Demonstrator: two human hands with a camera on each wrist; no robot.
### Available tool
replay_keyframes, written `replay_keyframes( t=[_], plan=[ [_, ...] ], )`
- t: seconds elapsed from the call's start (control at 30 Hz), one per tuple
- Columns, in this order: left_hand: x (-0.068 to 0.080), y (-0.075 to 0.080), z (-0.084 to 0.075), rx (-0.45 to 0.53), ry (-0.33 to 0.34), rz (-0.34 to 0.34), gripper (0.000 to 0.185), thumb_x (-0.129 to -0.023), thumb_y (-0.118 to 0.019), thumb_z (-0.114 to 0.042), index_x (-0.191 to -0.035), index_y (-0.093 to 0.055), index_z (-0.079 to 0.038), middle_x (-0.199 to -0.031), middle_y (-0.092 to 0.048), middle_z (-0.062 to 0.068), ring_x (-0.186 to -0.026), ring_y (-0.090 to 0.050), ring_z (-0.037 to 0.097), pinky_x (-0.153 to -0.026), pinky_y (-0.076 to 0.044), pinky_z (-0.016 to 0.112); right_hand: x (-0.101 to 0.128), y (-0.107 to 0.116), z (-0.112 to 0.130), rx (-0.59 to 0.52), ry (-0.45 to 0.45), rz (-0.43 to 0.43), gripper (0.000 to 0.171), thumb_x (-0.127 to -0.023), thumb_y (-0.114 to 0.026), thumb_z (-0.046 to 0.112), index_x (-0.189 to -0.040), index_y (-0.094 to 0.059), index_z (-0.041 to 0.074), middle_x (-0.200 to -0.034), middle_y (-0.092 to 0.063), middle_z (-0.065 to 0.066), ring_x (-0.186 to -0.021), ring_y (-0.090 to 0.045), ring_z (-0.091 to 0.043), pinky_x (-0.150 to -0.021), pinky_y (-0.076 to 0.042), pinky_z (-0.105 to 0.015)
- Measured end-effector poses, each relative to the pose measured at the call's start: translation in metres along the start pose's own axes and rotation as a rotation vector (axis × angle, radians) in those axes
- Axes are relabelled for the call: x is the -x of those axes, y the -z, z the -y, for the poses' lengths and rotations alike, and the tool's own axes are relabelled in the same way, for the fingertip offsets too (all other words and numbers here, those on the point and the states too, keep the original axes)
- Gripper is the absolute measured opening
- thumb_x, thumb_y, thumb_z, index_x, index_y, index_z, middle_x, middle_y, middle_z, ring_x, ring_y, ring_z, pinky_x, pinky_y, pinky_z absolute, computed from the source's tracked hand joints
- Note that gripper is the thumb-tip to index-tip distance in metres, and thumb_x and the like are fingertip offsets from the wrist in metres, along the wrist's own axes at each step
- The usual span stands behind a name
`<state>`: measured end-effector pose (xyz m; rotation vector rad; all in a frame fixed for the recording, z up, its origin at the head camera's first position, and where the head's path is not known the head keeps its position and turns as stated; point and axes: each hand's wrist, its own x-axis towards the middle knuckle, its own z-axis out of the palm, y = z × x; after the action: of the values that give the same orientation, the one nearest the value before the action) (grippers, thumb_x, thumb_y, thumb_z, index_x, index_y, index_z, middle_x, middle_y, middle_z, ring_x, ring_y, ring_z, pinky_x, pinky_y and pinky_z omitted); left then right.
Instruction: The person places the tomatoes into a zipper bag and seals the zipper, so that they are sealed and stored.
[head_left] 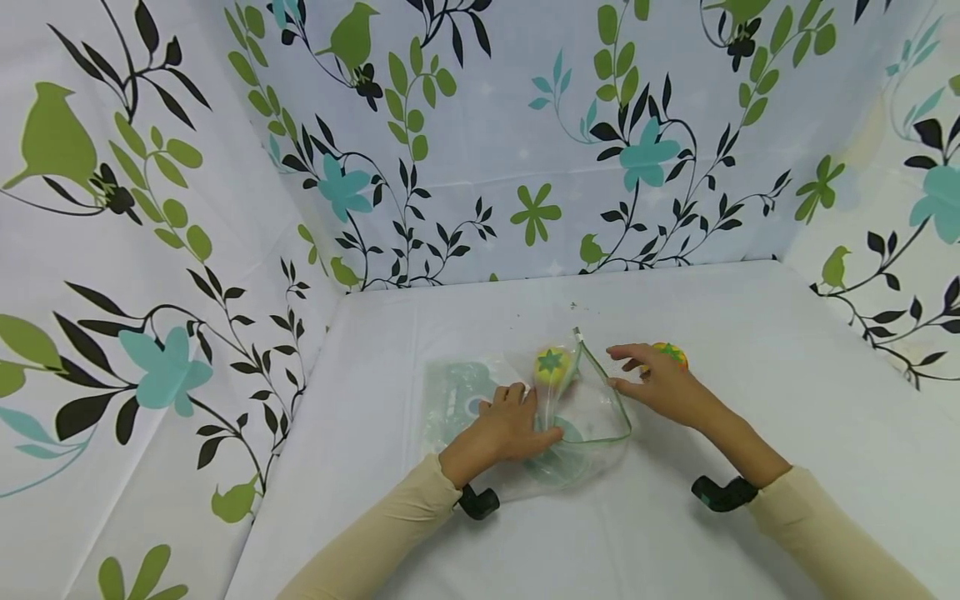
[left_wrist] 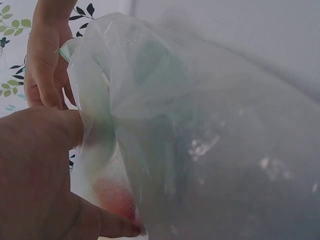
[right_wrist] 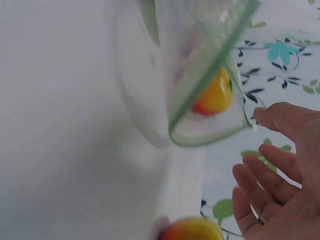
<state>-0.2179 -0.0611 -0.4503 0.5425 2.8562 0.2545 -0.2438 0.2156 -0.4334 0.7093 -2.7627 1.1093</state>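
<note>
A clear plastic zip bag (head_left: 592, 408) with a green-edged mouth lies on the table, its mouth gaping toward the right. Inside it is a yellow-and-red toy fruit (head_left: 552, 367) with a green star-shaped top. My left hand (head_left: 513, 423) rests on the bag with fingers spread and thumb near the mouth's edge; in the left wrist view the film partly covers its fingertips. Fingers loosely bent, my right hand (head_left: 663, 385) is beside the mouth and holds nothing. A second toy fruit (right_wrist: 192, 229) sits on the table, partly behind that hand in the head view.
Under and left of the left hand lies a flat pale-green printed part of plastic (head_left: 457, 400). A white cloth covers the table (head_left: 360, 467). Leaf-patterned curtains (head_left: 480, 150) stand along the back and both sides. Each wrist wears a black camera mount (head_left: 723, 493).
</note>
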Motion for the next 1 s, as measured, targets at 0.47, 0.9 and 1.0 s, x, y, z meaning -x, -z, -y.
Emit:
replay_keyframes(
  t=[0.47,0.9,1.0],
  plan=[
    [0.0,-0.002,0.002,0.011,-0.005,0.002,0.09,-0.092,-0.041,-0.07,-0.157,-0.032,-0.008,-0.154,-0.033,0.013,-0.139,-0.029,0.034,-0.1,-0.032,0.063,0.008,0.052,-0.033,0.044,-0.114,-0.024,0.069,-0.093,-0.073,0.037,-0.148,-0.045,0.007,-0.147,-0.046,-0.016,-0.133,-0.04,-0.043,-0.099,-0.037,-0.065],
    [0.001,-0.001,0.002,0.021,-0.014,-0.006,0.087,-0.094,-0.044,-0.067,-0.156,-0.033,-0.008,-0.152,-0.034,0.013,-0.137,-0.031,0.035,-0.099,-0.033,0.064,0.015,0.06,-0.08,-0.004,-0.192,0.137,0.094,-0.086,-0.078,0.044,-0.154,-0.029,0.001,-0.152,-0.036,-0.024,-0.134,-0.036,-0.045,-0.1,-0.032,-0.069],
    [0.001,-0.001,0.002,0.021,-0.017,-0.006,0.087,-0.094,-0.044,-0.066,-0.156,-0.033,-0.007,-0.152,-0.034,0.014,-0.137,-0.031,0.035,-0.099,-0.033,0.064,0.017,0.06,-0.084,-0.014,-0.186,0.147,0.092,-0.087,-0.078,0.041,-0.152,-0.03,-0.001,-0.152,-0.035,-0.026,-0.133,-0.036,-0.046,-0.1,-0.031,-0.07]
  ],
)
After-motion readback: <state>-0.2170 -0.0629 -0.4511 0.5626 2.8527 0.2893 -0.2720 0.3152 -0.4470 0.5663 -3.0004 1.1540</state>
